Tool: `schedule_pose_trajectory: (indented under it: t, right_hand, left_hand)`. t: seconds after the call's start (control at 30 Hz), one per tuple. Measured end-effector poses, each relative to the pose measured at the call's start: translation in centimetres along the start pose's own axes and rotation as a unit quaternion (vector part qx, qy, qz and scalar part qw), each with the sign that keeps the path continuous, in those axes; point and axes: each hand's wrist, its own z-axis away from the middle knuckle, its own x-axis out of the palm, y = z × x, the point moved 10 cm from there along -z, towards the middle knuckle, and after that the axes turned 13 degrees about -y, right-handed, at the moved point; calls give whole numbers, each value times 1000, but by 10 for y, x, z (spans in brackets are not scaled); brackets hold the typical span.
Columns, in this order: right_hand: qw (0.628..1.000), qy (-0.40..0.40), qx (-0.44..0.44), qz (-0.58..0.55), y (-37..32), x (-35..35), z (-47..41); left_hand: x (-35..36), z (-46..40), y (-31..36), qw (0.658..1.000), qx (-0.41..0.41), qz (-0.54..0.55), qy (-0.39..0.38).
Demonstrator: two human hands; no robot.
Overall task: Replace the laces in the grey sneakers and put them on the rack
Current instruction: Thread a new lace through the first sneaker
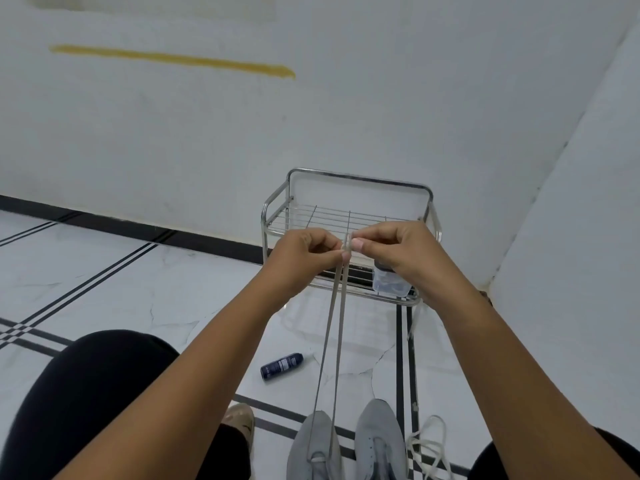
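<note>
At frame centre the left hand [304, 252] and right hand [384, 247] each pinch a lace [332, 327] end level; uneven pulling could unthread the left sneaker [317, 448].

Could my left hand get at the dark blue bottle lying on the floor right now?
Probably not at once. The left hand is raised and pinching the grey lace ends together with the right hand. The floor around the dark blue bottle looks clear, so it could once the lace is released.
</note>
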Motion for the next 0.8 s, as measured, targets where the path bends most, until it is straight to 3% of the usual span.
schedule_pose_trajectory:
  t: [0.17, 0.27, 0.37, 0.47, 0.53, 0.63, 0.7, 0.8]
  right_hand:
    - [999, 26, -6, -35, 12, 8, -3]
    - [995, 92, 12, -44, 42, -7, -5]
    - [985, 162, 54, -32, 95, -10, 2]
    - [971, 182, 153, -5, 168, 19, 23]
    - [960, 141, 241, 3, 230, 59, 41]
    - [932, 46, 360, -7, 311, 128, 78]
    - [911, -13, 413, 9, 347, 165, 100]
    - [892, -105, 436, 59, 370, 202, 113]
  left_hand:
    - [-2, -3, -6, 998, -35, -57, 8]
    - [-34, 3, -27, 981, -70, -120, 132]
    - [-55, 29, -87, 947, -142, -111, 266]
    - [-25, 62, -200, 913, -275, -20, 301]
    - [26, 100, -284, 867, -411, 64, 276]
    - [104, 170, -363, 785, -597, 63, 149]
    - [143, 196, -382, 781, -623, 7, 41]
    - [176, 198, -395, 801, -588, -78, -88]
